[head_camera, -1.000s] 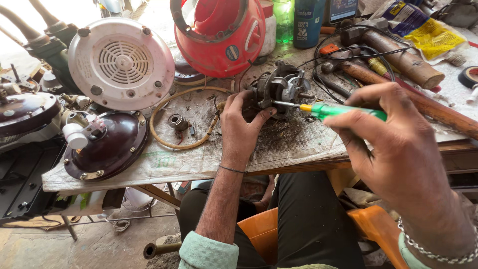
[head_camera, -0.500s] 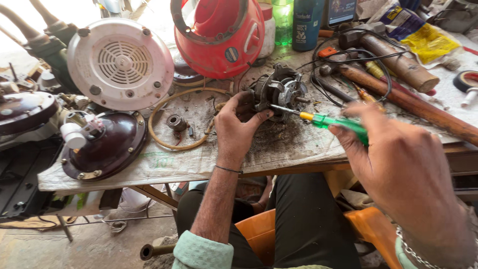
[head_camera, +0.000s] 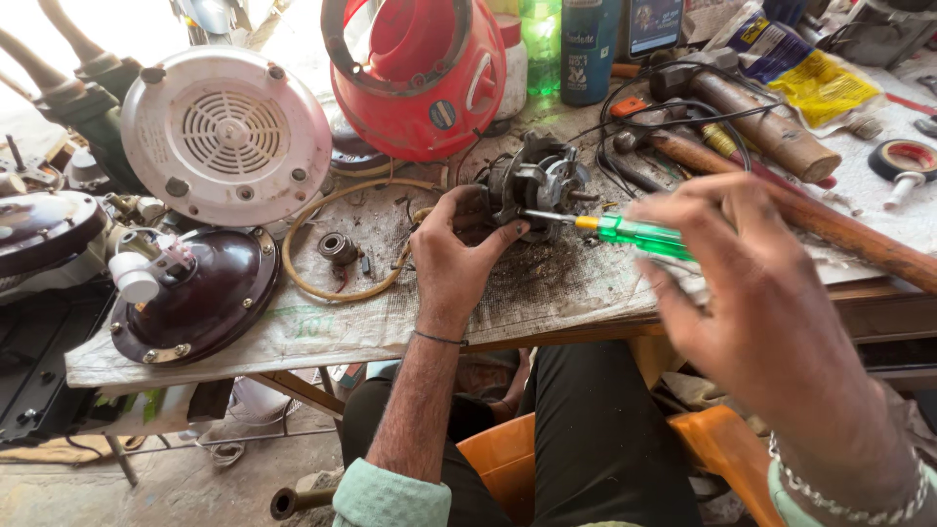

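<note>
Two fan housings to the left on the crowded worktop (head_camera: 322,327): white vented cover (head_camera: 226,134) at the back, dark maroon dome (head_camera: 195,293) nearer the edge. Red plastic shell (head_camera: 420,73) standing just behind the small motor (head_camera: 537,185), black cable (head_camera: 644,107) looping past its right side, wooden handle (head_camera: 830,229) lying slantwise beyond. Yellowish rubber ring (head_camera: 337,244) flat on the worktop with a small bearing (head_camera: 337,247) inside its loop. Motor near the middle, gripped from the left by the left hand (head_camera: 459,259), fingers curled shut round its body. Green-handled screwdriver (head_camera: 634,234) pinched in the closed fingers of the right hand (head_camera: 761,293), metal tip touching the motor's front. Green bottle (head_camera: 542,44) upright at the back, contents not discernible.
</note>
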`<state>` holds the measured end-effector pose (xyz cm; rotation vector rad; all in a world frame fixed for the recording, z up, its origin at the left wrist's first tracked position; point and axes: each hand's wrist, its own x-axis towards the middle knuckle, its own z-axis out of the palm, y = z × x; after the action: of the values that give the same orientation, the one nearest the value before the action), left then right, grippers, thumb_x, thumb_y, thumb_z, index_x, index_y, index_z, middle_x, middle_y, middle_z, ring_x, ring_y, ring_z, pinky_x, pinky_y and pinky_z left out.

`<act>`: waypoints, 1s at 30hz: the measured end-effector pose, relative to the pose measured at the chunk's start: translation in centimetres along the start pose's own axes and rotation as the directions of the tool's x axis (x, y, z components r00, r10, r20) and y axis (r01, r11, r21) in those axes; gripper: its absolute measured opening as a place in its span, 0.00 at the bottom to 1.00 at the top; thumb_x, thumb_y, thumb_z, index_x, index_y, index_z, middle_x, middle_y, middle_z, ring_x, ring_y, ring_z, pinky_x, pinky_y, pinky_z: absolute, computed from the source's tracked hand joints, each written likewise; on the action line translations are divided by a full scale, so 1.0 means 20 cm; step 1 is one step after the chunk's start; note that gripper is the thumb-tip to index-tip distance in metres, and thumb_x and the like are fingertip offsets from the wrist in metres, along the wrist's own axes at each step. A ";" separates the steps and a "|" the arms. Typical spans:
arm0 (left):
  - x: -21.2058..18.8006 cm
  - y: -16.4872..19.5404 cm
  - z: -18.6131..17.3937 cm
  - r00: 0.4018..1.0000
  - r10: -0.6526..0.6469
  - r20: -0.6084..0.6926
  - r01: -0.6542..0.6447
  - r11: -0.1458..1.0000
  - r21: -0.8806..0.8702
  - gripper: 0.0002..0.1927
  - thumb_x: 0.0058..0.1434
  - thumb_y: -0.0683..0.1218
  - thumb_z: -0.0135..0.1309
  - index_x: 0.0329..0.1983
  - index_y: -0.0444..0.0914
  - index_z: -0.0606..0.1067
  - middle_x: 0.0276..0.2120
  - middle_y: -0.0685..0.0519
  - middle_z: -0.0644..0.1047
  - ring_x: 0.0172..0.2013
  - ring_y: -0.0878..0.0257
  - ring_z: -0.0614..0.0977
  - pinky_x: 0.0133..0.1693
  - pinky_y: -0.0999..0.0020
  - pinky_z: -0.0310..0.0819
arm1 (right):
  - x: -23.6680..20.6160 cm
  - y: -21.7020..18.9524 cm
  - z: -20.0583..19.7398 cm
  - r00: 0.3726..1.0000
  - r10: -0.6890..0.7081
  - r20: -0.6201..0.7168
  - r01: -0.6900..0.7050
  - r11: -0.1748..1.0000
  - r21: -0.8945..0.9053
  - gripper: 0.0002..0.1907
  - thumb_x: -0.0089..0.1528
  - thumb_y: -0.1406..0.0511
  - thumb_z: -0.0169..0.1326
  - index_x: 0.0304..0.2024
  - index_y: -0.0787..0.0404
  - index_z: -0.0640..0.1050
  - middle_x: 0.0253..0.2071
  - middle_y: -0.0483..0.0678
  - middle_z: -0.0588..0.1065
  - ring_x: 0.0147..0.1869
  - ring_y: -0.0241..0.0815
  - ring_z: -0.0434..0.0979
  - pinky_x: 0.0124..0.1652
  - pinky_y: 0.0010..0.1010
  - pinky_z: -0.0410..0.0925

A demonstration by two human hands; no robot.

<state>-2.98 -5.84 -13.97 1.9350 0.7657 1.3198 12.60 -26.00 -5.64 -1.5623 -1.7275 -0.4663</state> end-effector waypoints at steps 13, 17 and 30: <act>0.00 0.00 -0.01 0.999 -0.039 0.000 0.039 0.999 -0.001 0.30 0.50 0.44 0.73 0.54 0.29 0.75 0.42 0.44 0.85 0.43 0.60 0.88 0.44 0.67 0.87 | -0.03 0.00 -0.01 0.832 0.517 0.202 -0.485 0.854 -0.187 0.18 0.64 0.59 0.60 0.54 0.56 0.80 0.34 0.56 0.78 0.36 0.52 0.81 0.39 0.44 0.71; 0.00 0.00 0.00 1.000 -0.025 -0.004 0.025 1.000 0.002 0.30 0.49 0.44 0.73 0.53 0.29 0.75 0.42 0.44 0.85 0.43 0.59 0.88 0.45 0.66 0.87 | -0.02 0.01 0.00 0.982 0.171 0.082 -0.177 0.982 0.069 0.18 0.60 0.66 0.60 0.52 0.63 0.79 0.44 0.57 0.75 0.39 0.52 0.80 0.37 0.43 0.71; 0.00 -0.01 0.00 0.999 -0.052 -0.013 0.052 0.999 0.017 0.31 0.48 0.45 0.74 0.53 0.30 0.74 0.43 0.44 0.85 0.43 0.59 0.89 0.45 0.66 0.87 | -0.04 0.01 0.01 0.925 0.356 0.132 -0.350 0.934 -0.066 0.22 0.61 0.62 0.63 0.56 0.63 0.77 0.38 0.56 0.78 0.30 0.50 0.78 0.33 0.44 0.72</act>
<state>-3.06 -5.75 -14.12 1.9093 0.8305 1.2994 12.74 -26.41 -6.48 -1.9280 -1.4967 -0.2131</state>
